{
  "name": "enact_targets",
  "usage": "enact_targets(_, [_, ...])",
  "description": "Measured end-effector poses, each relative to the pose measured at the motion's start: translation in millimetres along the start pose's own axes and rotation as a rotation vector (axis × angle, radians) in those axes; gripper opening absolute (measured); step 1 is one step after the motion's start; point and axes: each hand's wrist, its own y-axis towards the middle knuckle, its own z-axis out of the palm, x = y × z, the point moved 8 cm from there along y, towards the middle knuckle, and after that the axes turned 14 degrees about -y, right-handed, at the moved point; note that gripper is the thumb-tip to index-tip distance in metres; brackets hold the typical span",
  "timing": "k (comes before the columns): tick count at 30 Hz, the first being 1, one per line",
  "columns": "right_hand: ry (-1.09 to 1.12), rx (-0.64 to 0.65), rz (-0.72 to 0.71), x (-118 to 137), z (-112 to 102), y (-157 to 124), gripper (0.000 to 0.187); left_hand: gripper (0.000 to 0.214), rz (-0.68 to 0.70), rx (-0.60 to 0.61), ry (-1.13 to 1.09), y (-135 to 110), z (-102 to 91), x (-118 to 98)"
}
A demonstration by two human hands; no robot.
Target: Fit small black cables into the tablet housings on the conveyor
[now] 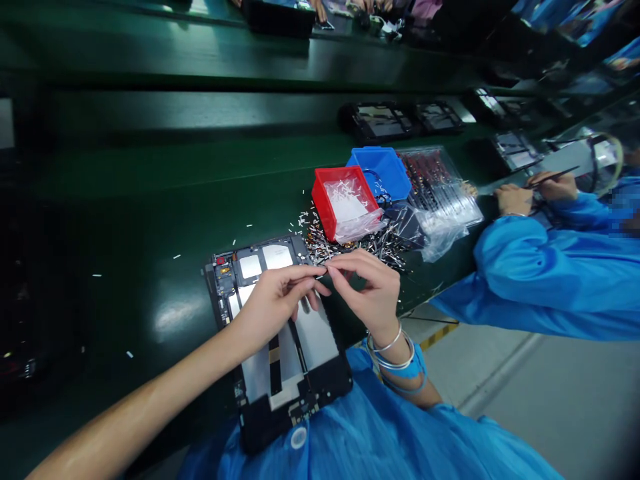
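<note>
An opened tablet (pixel 320 333) lies tilted at the table's front edge, with silver battery surfaces, dark ribbon cables and circuit parts showing. Over its upper half, my left hand (pixel 283 293) is closed in a pinch, thumb and fingers drawn together. Fingertip to fingertip with it, my right hand (pixel 367 287) also pinches, just off the tablet's right edge. Whatever sits between the fingertips is too small to name. Right behind my hands spreads a pile of small thin parts (pixel 390 243), dark and white, some with coppery ends.
A red bin (pixel 324 203) with small white strips and a plastic bag stands before a blue bin (pixel 385 175). Beside them is a clear tray (pixel 435 180) of parts. White bits dot the green table (pixel 125 227). A co-worker's blue sleeve (pixel 540 267) is at right. More devices (pixel 383 121) lie behind.
</note>
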Motion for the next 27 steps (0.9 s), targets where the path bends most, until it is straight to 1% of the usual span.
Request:
enact_targets(2, [-0.035, -0.032, 0.026, -5.2, -1.8, 1.1, 0.013, 0.029, -0.040, -0.004, -0.052, 0.7, -1.8, 2.3])
enact_targets(5, [-0.093, -0.134, 0.054, -7.4, -9.5, 0.2, 0.012, 0.028, -0.081, -0.045, -0.118, 1.4, -6.1, 3.0])
enact_targets(7, [-0.104, -0.170, -0.025, 2.1, -10.8, -1.1, 0.012, 0.025, -0.093, -0.075, -0.147, 1.9, -8.7, 2.3])
enact_targets(10, [-0.122, -0.136, -0.212, 21.7, -2.1, -3.8, 0.014, 0.024, -0.114, -0.082, -0.148, 2.3, -9.2, 2.4])
enact_targets(11, [-0.130, -0.121, -0.245, 25.1, 1.5, -4.5, 0.014, 0.024, -0.112, -0.078, -0.139, 2.4, -8.9, 2.2])
enact_targets(13, [-0.136, -0.102, -0.251, 25.8, 6.9, -5.1, 0.014, 0.022, -0.091, -0.071, -0.110, 2.2, -8.3, 0.7])
enact_targets(15, [-0.120, -0.081, -0.224, 23.8, 10.1, -5.3, 0.013, 0.021, -0.051, -0.070, -0.078, 1.7, -8.0, -2.3])
enact_targets(18, [-0.074, -0.051, -0.187, 23.6, 11.4, -5.0, 0.012, 0.019, 0.007, -0.084, -0.024, 0.7, -9.0, -7.6])
enact_targets(20, [-0.052, -0.042, -0.191, 24.5, 10.4, -2.5, 0.013, 0.017, 0.031, -0.089, 0.004, 0.4, -9.7, -11.1])
enact_targets(23, [-0.122, -0.079, -0.211, 15.8, 4.9, 10.2, 0.014, 0.017, 0.008, -0.091, -0.009, 0.5, -11.6, -13.1])
enact_targets(26, [-0.346, -0.176, -0.140, -11.1, -6.5, 32.3, 0.016, 0.021, -0.038, -0.122, -0.066, 0.0, -16.7, -13.6])
enact_targets(27, [-0.422, -0.181, -0.127, -18.2, -8.4, 39.2, 0.018, 0.022, -0.041, -0.130, -0.083, -0.3, -18.3, -14.5])
